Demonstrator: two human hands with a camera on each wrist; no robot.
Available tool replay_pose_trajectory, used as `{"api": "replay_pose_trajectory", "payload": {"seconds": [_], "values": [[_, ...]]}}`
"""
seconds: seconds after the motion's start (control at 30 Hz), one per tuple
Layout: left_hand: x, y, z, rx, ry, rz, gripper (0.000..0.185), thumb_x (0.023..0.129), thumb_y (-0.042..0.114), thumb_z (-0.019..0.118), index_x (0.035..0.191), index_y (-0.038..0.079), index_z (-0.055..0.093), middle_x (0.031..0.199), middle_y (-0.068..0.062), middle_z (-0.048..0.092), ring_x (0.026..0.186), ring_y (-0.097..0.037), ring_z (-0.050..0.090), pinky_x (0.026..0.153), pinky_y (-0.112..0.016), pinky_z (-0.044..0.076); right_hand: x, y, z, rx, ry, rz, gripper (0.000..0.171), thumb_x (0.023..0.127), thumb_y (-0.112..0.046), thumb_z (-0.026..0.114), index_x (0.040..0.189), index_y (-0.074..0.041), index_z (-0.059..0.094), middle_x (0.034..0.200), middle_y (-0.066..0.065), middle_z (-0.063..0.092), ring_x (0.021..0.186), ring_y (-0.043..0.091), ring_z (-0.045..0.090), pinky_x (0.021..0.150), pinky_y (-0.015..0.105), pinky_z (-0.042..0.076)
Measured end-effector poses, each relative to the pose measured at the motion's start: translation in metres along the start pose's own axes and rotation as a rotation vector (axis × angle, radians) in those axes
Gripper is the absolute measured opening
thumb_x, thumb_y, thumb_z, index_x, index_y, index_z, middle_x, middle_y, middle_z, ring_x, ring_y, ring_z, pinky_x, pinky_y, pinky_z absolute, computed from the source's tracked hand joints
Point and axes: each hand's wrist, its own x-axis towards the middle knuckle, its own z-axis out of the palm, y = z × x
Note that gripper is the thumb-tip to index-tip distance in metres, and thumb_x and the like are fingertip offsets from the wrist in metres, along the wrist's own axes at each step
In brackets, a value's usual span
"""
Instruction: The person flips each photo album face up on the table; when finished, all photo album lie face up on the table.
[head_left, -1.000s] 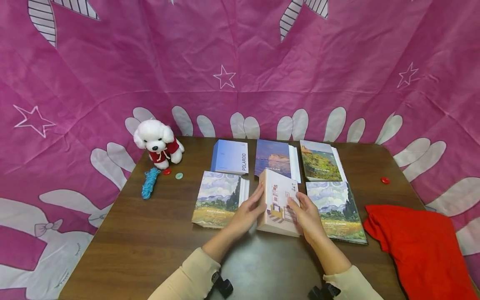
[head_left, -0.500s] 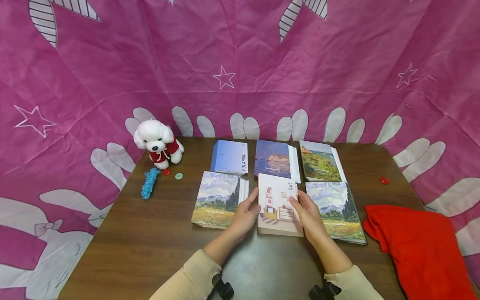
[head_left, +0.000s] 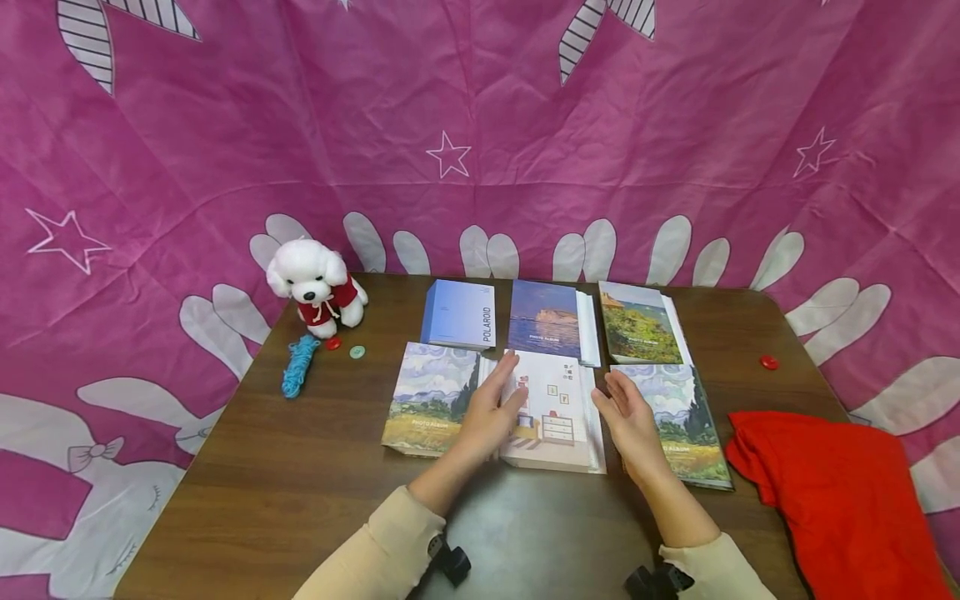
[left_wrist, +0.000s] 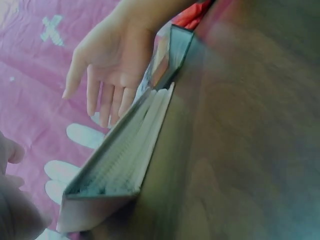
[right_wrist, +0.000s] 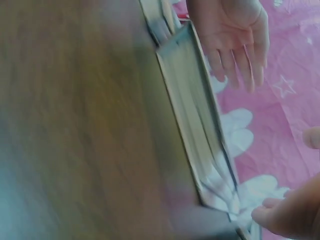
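Note:
A cream photo album with a drawn room on its cover lies flat, its pages fanned out to the right. My left hand, fingers straight, is at its left edge and overlaps the cover in the head view. Just off the right edge is my right hand, fingers extended and holding nothing. Both wrist views show the album's page ends between the hands; the left wrist view has the right hand's palm turned inward. To either side lie a left landscape album and a right landscape album.
Behind sit a blue Polaroid album, a sea-cliff album and a green-hill album. A white toy dog, blue yarn and buttons are left. Red cloth and a red button are right.
The cream album was tilted in both hands, then levelled; it now lies flat with pages spread to the right. Both hands have let go, and the right hand has drawn away to the right.

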Motion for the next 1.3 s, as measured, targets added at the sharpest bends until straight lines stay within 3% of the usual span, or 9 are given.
{"api": "replay_pose_trajectory", "payload": {"seconds": [0.1,0.3,0.57,0.67,0.77,0.83,0.93,1.13,1.3], "values": [[0.005,0.004,0.006,0.004,-0.017,0.019,0.056,0.100,0.016,0.059,0.153,0.009,0.044,0.163,-0.007,0.034,0.149,-0.023,0.031,0.123,-0.045,0.020,0.002,-0.001,-0.010,-0.023,0.023,-0.012,0.067,0.105,-0.025,0.057,0.158,-0.001,0.025,0.163,0.018,0.028,0.152,0.030,0.024,0.121,0.041,0.024],[0.016,0.008,0.027,0.040,-0.051,0.069,0.055,0.100,0.018,0.059,0.152,0.009,0.045,0.161,-0.009,0.036,0.150,-0.022,0.031,0.123,-0.042,0.021,0.003,-0.003,-0.031,-0.053,0.064,-0.051,0.063,0.104,-0.023,0.058,0.156,0.000,0.030,0.159,0.020,0.036,0.149,0.031,0.031,0.106,0.010,0.035],[0.020,0.013,0.063,0.107,-0.135,0.091,0.056,0.101,0.024,0.058,0.152,0.007,0.045,0.162,-0.010,0.035,0.150,-0.025,0.031,0.122,-0.045,0.023,0.001,-0.003,-0.063,-0.105,0.154,-0.066,0.066,0.104,-0.028,0.058,0.157,0.001,0.030,0.157,0.022,0.038,0.147,0.034,0.033,0.099,0.005,0.036],[0.018,0.015,0.077,0.121,-0.175,0.096,0.055,0.103,0.026,0.056,0.152,0.005,0.044,0.162,-0.011,0.035,0.149,-0.026,0.032,0.121,-0.045,0.025,0.001,-0.002,-0.075,-0.160,0.210,-0.068,0.064,0.104,-0.029,0.058,0.155,0.000,0.033,0.158,0.021,0.038,0.147,0.035,0.033,0.111,0.014,0.033],[0.013,0.015,0.093,0.119,-0.191,0.085,0.055,0.105,0.030,0.053,0.153,0.004,0.043,0.162,-0.010,0.035,0.149,-0.027,0.032,0.120,-0.046,0.028,0.001,0.002,-0.087,-0.185,0.278,-0.040,0.063,0.104,-0.030,0.058,0.155,-0.001,0.035,0.159,0.020,0.036,0.149,0.034,0.030,0.121,0.032,0.025],[0.010,0.015,0.103,0.096,-0.183,0.076,0.055,0.106,0.031,0.050,0.153,0.004,0.043,0.162,-0.009,0.035,0.149,-0.026,0.032,0.120,-0.046,0.029,0.000,0.004,-0.094,-0.183,0.311,-0.001,0.065,0.104,-0.032,0.058,0.156,-0.001,0.034,0.160,0.020,0.034,0.149,0.033,0.028,0.122,0.044,0.022],[0.004,0.015,0.118,0.058,-0.164,0.062,0.055,0.107,0.032,0.049,0.153,0.004,0.042,0.162,-0.011,0.033,0.149,-0.027,0.031,0.120,-0.045,0.030,-0.002,0.008,-0.104,-0.187,0.314,0.069,0.069,0.104,-0.037,0.055,0.158,-0.002,0.029,0.162,0.020,0.031,0.149,0.036,0.028,0.121,0.052,0.024],[-0.006,0.019,0.144,0.053,-0.174,-0.017,0.056,0.105,0.035,0.051,0.153,0.006,0.043,0.164,-0.010,0.030,0.149,-0.029,0.031,0.119,-0.046,0.032,-0.006,0.017,-0.120,-0.259,0.215,0.135,0.078,0.103,-0.043,0.054,0.159,0.000,0.022,0.161,0.026,0.028,0.148,0.042,0.027,0.118,0.059,0.024],[-0.016,0.023,0.162,0.063,-0.204,-0.104,0.061,0.103,0.039,0.055,0.154,0.007,0.042,0.167,-0.012,0.021,0.153,-0.031,0.019,0.120,-0.049,0.028,-0.011,0.024,-0.127,-0.192,0.182,0.192,0.078,0.105,-0.044,0.050,0.160,0.002,0.018,0.162,0.027,0.024,0.147,0.040,0.025,0.121,0.056,0.020]]}}
